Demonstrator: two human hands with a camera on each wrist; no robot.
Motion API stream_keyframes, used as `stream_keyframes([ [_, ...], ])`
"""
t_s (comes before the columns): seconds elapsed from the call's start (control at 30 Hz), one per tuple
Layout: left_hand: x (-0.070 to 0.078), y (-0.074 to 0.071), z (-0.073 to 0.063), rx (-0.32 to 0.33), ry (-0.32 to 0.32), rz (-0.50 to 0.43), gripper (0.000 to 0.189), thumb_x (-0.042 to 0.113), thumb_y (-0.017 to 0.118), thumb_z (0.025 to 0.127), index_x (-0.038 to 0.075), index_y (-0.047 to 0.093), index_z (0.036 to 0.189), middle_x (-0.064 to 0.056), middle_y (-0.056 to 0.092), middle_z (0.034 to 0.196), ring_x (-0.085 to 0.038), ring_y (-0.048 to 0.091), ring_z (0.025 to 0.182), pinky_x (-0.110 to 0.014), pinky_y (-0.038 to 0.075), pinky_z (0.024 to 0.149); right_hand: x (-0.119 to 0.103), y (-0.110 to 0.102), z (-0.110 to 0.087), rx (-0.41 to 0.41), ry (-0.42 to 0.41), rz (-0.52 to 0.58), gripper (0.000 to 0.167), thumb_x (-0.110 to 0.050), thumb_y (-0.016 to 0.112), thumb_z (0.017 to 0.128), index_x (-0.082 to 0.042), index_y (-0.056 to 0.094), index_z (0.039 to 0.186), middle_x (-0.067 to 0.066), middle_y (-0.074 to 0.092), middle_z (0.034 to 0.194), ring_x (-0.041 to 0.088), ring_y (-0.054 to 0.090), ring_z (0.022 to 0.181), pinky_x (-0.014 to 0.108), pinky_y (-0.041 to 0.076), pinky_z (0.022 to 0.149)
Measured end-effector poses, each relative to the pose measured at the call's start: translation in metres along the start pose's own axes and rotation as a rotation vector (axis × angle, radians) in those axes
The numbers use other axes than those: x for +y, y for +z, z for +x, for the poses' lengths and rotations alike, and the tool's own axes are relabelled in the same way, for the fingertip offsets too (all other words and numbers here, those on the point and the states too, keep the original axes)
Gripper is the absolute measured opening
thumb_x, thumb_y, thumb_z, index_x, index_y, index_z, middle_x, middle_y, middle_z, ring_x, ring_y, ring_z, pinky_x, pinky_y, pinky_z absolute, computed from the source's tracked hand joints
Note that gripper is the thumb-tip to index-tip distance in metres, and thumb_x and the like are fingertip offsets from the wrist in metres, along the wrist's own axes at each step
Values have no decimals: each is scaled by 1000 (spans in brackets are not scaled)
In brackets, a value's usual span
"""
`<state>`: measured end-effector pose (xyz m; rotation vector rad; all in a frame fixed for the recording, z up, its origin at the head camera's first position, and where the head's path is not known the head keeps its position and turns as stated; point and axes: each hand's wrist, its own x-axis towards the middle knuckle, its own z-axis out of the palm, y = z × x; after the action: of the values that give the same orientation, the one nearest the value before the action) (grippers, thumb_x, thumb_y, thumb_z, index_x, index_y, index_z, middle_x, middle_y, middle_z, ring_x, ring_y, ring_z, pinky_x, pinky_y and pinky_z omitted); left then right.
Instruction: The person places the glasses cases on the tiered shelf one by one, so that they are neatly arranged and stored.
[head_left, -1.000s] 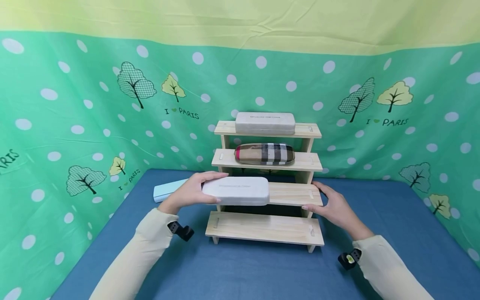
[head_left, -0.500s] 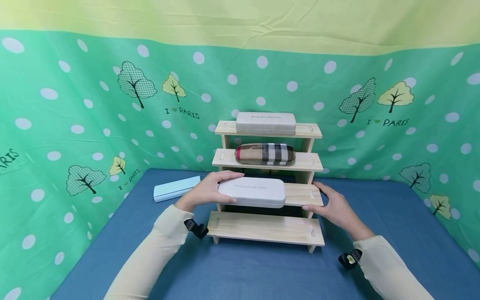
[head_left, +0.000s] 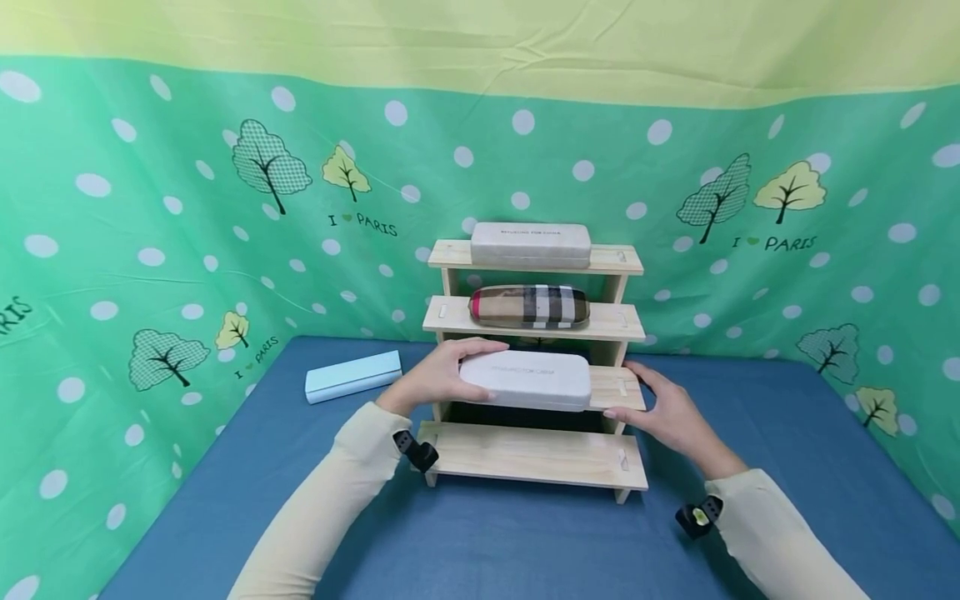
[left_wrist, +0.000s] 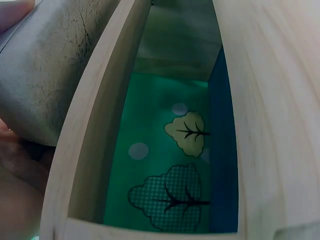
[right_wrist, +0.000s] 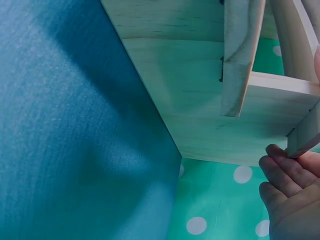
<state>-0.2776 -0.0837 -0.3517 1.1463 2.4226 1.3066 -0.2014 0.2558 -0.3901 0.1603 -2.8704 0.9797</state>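
A whitish glasses case [head_left: 536, 382] lies along the second-lowest tier of a stepped wooden rack [head_left: 525, 454]. My left hand [head_left: 442, 375] grips its left end, thumb in front and fingers behind. In the left wrist view, part of the case [left_wrist: 55, 75] shows beside a tier edge, with a bit of the left hand [left_wrist: 20, 195] below it. At the right end of the same tier, my right hand [head_left: 671, 417] holds the board, thumb at the front edge. The right wrist view shows the fingers of the right hand [right_wrist: 292, 192] against the rack's side.
Another whitish glasses case [head_left: 531, 245] sits on the top tier. Below it, a plaid case [head_left: 529, 307] rests on the second tier. A light blue box-shaped case [head_left: 352, 377] lies on the blue cloth [head_left: 525, 542] left of the rack. A green printed curtain [head_left: 420, 167] hangs behind.
My left hand has moved right, bringing the whitish case along the tier toward its right end. The light blue case has come fully into sight. My right hand has stayed in place.
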Motion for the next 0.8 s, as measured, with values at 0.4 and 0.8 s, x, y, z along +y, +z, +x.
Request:
stream_keyframes([
  [0.4, -6, 6, 9, 25, 7, 17, 67, 18, 78, 72, 15, 54, 135, -4, 53, 134, -18, 54, 103, -34, 44, 83, -1, -1, -1, -3, 5, -4, 94, -48, 73, 77, 3, 32, 144, 30, 38, 140, 47, 36, 127, 61, 34, 96],
  [0.8, -12, 8, 14, 16, 7, 29, 67, 17, 77, 73, 9, 53, 134, -7, 55, 130, -18, 52, 98, -32, 43, 79, -3, -1, -2, 0, 1, -1, 93, -47, 73, 77, 3, 32, 144, 30, 39, 140, 47, 36, 127, 60, 34, 96],
])
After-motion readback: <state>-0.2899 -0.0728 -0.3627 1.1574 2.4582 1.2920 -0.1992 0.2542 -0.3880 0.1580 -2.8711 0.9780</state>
